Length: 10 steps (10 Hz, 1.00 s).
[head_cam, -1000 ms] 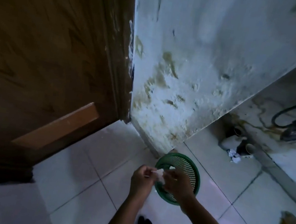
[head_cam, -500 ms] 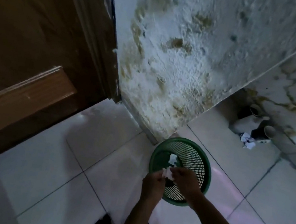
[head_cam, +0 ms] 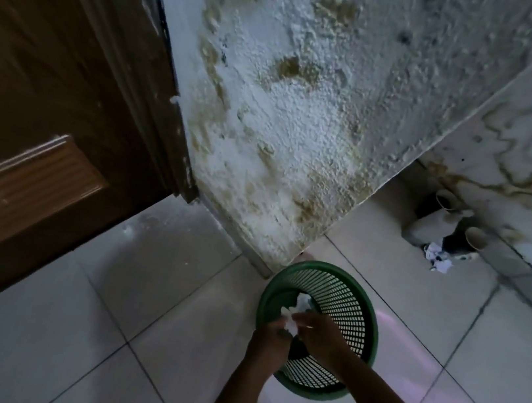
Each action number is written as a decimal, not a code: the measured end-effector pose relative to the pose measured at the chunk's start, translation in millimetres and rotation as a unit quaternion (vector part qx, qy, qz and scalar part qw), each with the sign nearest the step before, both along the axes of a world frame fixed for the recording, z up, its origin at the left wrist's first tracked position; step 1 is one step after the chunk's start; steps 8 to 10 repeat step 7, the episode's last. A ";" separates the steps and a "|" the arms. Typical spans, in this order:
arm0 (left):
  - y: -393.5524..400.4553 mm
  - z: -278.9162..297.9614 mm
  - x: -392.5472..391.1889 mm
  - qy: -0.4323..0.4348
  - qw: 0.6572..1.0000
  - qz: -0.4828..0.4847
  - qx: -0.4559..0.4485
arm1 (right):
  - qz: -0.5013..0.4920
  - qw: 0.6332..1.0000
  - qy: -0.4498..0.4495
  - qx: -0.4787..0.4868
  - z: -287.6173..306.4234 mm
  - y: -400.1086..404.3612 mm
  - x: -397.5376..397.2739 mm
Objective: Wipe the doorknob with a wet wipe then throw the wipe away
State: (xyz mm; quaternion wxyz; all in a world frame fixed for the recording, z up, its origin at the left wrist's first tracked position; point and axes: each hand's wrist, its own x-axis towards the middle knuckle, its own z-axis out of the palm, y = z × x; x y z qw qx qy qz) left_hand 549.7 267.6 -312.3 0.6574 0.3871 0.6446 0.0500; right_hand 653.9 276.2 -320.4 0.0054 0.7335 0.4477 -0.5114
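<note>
A crumpled white wet wipe [head_cam: 289,320] is pinched between my left hand [head_cam: 269,340] and my right hand [head_cam: 320,337], both held over the opening of a green mesh waste basket [head_cam: 367,323] on the tiled floor. Another white crumpled piece [head_cam: 304,301] shows inside the basket just beyond my fingers. The doorknob is out of view; only the lower part of the brown wooden door [head_cam: 45,120] shows at the left.
A stained, flaking white wall corner [head_cam: 287,118] stands right behind the basket. At the right, grey pipe ends [head_cam: 441,217] and a scrap of crumpled paper [head_cam: 439,258] lie on the floor by a marbled wall. Pale floor tiles [head_cam: 102,315] spread at the left.
The view has tilted down and closer to the basket. Both hands with the wipe have moved from above the near rim to over the basket's opening.
</note>
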 end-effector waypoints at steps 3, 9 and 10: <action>-0.5 -2.1 -20.0 0.055 0.997 -0.055 -0.003 | 0.061 0.997 -0.040 0.018 14.8 -1.6 5.1; 22.4 194.5 -107.0 0.118 0.990 -0.033 0.072 | 0.143 0.985 -0.045 0.087 198.7 31.3 -40.7; 22.4 194.5 -107.0 0.118 0.990 -0.033 0.072 | 0.143 0.985 -0.045 0.087 198.7 31.3 -40.7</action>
